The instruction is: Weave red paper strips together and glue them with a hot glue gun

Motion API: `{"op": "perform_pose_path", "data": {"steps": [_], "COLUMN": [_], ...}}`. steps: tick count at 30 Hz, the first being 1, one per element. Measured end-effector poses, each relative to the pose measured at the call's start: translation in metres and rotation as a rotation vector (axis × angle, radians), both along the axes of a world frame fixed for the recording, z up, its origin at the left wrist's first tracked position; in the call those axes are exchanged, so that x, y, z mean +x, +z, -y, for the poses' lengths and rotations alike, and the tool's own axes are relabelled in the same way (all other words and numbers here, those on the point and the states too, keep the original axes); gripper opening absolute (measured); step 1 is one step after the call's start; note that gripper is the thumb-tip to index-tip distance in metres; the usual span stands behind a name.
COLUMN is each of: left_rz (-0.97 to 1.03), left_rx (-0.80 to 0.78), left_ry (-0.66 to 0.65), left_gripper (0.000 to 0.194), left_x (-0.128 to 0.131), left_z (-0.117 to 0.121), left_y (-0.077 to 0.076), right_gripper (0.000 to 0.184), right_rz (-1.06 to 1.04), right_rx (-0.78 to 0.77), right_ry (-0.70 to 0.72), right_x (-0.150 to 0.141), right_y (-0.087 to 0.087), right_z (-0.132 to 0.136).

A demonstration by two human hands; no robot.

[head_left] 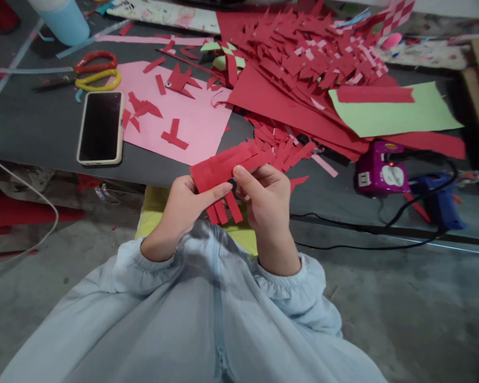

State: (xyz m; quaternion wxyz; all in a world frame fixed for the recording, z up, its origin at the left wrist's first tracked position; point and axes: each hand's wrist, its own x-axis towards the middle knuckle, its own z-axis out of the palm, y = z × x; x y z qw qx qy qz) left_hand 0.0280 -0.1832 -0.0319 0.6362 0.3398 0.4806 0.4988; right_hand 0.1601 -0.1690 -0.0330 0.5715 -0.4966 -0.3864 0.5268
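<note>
Just over the table's front edge, both hands hold a woven piece of red paper strips [219,167], with several loose strip ends hanging below it. My left hand [187,205] pinches its left part, thumb on top. My right hand [265,199] grips the right part between thumb and fingers; some fingertips are hidden behind the paper. Beyond them, a pink sheet [199,125] carries a folded red paper fish [180,81] with a stuck-on eye, and a few red scraps [141,109]. Loose red strips [279,146] lie right behind my right hand.
Scissors [98,69] with red and yellow handles and a phone [101,127] lie to the left. A heap of woven red pieces [303,48] fills the back. At the right are a green sheet [398,119], a purple box [383,170] and a blue glue gun [438,199] with black cables.
</note>
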Motion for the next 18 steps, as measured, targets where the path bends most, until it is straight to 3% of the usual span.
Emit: {"op": "perform_pose_path", "data": {"steps": [9, 18], "left_rz": [-0.046, -0.085], "left_rx": [0.036, 0.081], "left_ry": [-0.025, -0.027], "left_gripper": [0.026, 0.026], "left_x": [-0.0012, -0.0030], "left_z": [0.0006, 0.0004], "left_y": [-0.0034, -0.0044], "right_gripper": [0.048, 0.049], "right_rz": [-0.072, -0.140], "right_rx": [-0.122, -0.206], "right_ry": [0.013, 0.131], "right_x": [-0.0010, 0.0006], "right_y": [0.0029, 0.0016], "right_z": [-0.0009, -0.0023]}}
